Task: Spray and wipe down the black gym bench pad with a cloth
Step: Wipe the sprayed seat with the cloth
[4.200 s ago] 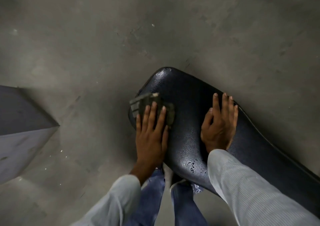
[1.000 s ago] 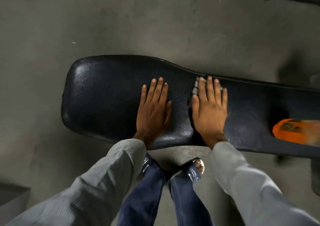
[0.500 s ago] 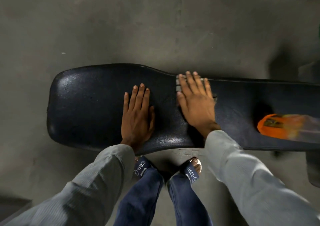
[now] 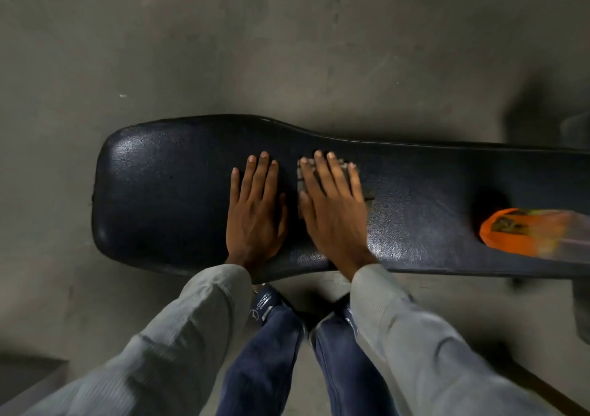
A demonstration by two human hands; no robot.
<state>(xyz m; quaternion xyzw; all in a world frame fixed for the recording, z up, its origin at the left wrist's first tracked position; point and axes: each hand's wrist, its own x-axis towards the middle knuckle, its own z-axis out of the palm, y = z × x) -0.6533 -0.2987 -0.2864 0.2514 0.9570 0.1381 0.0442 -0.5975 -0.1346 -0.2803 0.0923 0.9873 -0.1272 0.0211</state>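
Head view: both hands flat on pad [image 4: 178,192]; right [image 4: 335,214] presses cloth [image 4: 344,168]; left [image 4: 255,214] empty.

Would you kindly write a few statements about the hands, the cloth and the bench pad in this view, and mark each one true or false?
1. The right hand lies flat on top of the cloth. True.
2. The left hand holds the spray bottle. False: it rests flat and empty on the bench pad, fingers spread.
3. The orange-labelled bottle lies on the pad, to the right of both hands. True.
4. The cloth is lying on the floor. False: it is on the pad, mostly hidden under the right hand.
5. Both hands are lifted off the pad. False: the left rests on it and the right presses the cloth to it.
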